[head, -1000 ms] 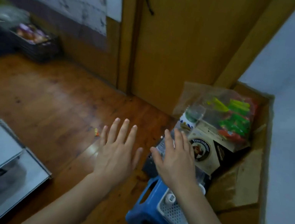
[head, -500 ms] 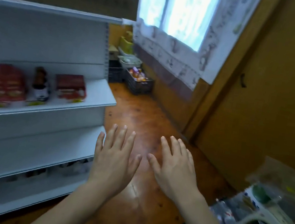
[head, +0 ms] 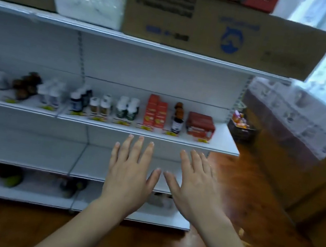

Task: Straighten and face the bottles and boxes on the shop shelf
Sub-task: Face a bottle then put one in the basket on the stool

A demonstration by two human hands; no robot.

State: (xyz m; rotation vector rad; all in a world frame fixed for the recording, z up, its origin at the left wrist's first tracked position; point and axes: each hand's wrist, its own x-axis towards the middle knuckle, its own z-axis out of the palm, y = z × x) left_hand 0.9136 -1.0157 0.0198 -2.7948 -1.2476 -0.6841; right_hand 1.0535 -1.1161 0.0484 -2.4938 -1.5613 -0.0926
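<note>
Hands, left hand [head: 130, 174] and right hand [head: 194, 187], hover flat-fingered and empty below the shelf [head: 176, 139] where bottles [head: 127, 109] and boxes [head: 156, 111] crowd; a careless reach could topple the packed rows.

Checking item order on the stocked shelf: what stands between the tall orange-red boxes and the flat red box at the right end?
In the head view, one dark brown bottle stands between the tall orange-red boxes and the flat red box.
</note>
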